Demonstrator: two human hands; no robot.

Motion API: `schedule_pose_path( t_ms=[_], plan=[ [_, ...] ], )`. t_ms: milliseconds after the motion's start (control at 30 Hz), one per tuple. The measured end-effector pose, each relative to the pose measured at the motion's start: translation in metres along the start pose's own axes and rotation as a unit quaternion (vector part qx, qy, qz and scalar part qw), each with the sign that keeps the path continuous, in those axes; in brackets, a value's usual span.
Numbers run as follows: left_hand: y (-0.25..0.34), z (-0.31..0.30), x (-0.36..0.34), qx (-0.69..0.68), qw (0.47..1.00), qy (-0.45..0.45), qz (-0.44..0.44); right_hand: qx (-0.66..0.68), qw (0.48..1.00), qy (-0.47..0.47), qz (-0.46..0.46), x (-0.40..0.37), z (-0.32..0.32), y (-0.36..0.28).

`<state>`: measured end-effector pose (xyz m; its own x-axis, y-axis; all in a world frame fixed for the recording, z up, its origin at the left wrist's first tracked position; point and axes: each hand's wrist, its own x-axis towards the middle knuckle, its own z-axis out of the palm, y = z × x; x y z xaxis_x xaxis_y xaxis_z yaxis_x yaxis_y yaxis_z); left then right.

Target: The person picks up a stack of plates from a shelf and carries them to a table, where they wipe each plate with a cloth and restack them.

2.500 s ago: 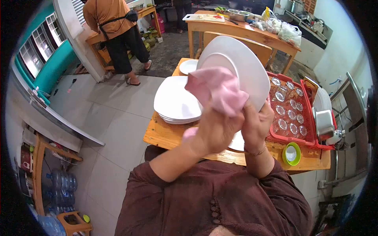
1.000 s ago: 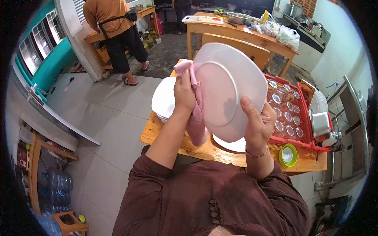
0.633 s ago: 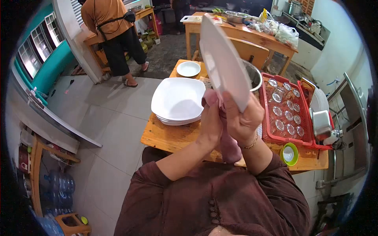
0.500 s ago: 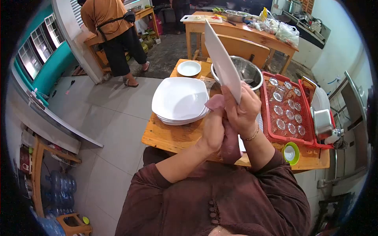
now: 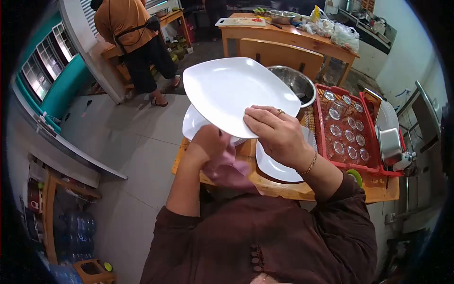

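Note:
My right hand [image 5: 279,134] grips the near right edge of a white, rounded-square plate [image 5: 231,92], thumb and fingers closed on the rim. The plate is lifted above the table, its upper face turned towards me. My left hand [image 5: 208,143] is at the plate's near left edge, partly covered by it, and clutches a crumpled pink cloth [image 5: 229,169] that hangs down, slightly blurred. Below and behind the raised plate, a stack of white plates [image 5: 190,122] is mostly hidden. Another white plate [image 5: 279,166] lies on the table under my right forearm.
On the wooden table [image 5: 302,191] stand a steel bowl [image 5: 309,94], a red basket [image 5: 326,158] with several upturned glasses, a steel container [image 5: 389,146] and a green bowl [image 5: 355,177]. A second table [image 5: 302,40] holds bags and a cutting board. A person [image 5: 130,28] stands back left.
The held plate has tipped from edge-on to face-up and swung left. My left hand with the pink cloth has moved left, away from my right hand, uncovering the plate on the table.

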<state>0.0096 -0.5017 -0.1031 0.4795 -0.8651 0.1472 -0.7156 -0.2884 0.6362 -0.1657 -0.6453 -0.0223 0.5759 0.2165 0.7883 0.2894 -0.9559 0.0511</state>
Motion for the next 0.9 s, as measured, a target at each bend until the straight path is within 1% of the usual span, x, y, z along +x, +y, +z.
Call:
schedule_pose_path(
  t_ms=[67, 100, 167, 233, 300, 367, 467, 567, 667, 700, 733, 767, 867, 900],
  plan=[
    [0.031, -0.014, -0.014, 0.01, 0.999, -0.051, 0.002, -0.014, 1.0, -0.016, -0.01, -0.002, 0.001, 0.002],
    [0.04, -0.017, -0.016, 0.023, 0.999, -0.035, 0.01, -0.019, 1.0, -0.02, -0.011, -0.002, -0.001, 0.003],
    [0.041, -0.021, -0.018, 0.119, 0.99, -0.005, 0.068, -0.037, 0.999, -0.014, -0.022, 0.0, -0.004, 0.008],
    [0.037, -0.025, -0.021, 0.278, 0.946, 0.023, 0.166, -0.061, 0.997, -0.016, -0.033, 0.001, -0.01, 0.015],
    [0.05, -0.014, -0.01, 0.225, 0.971, -0.06, 0.06, -0.072, 0.997, -0.021, -0.031, 0.001, -0.018, 0.016],
    [0.057, -0.013, -0.004, 0.209, 0.974, -0.085, 0.012, -0.086, 0.995, -0.034, -0.029, 0.001, -0.027, 0.016],
    [0.059, -0.017, 0.001, 0.248, 0.967, -0.046, 0.029, -0.101, 0.993, -0.045, -0.034, -0.005, -0.036, 0.013],
    [0.03, -0.016, 0.019, 0.135, 0.985, 0.023, 0.106, -0.101, 0.993, -0.038, -0.039, -0.007, -0.041, 0.013],
    [0.003, -0.015, 0.036, 0.017, 0.979, 0.098, 0.176, -0.111, 0.992, -0.047, -0.04, -0.007, -0.044, 0.018],
    [0.006, -0.019, 0.038, -0.188, 0.969, 0.075, 0.138, -0.111, 0.992, -0.052, -0.039, -0.008, -0.044, 0.018],
    [0.01, -0.023, 0.039, -0.384, 0.917, 0.048, 0.094, -0.111, 0.992, -0.057, -0.036, -0.009, -0.045, 0.018],
    [0.015, -0.027, 0.039, -0.563, 0.825, 0.017, 0.044, -0.11, 0.991, -0.062, -0.032, -0.01, -0.045, 0.018],
    [0.049, -0.042, 0.017, -0.718, 0.694, -0.051, -0.015, -0.108, 0.99, -0.078, -0.035, -0.013, -0.04, 0.016],
    [0.054, -0.042, 0.017, -0.754, 0.651, -0.082, -0.009, -0.102, 0.99, -0.093, -0.042, -0.014, -0.038, 0.015]
  ],
)
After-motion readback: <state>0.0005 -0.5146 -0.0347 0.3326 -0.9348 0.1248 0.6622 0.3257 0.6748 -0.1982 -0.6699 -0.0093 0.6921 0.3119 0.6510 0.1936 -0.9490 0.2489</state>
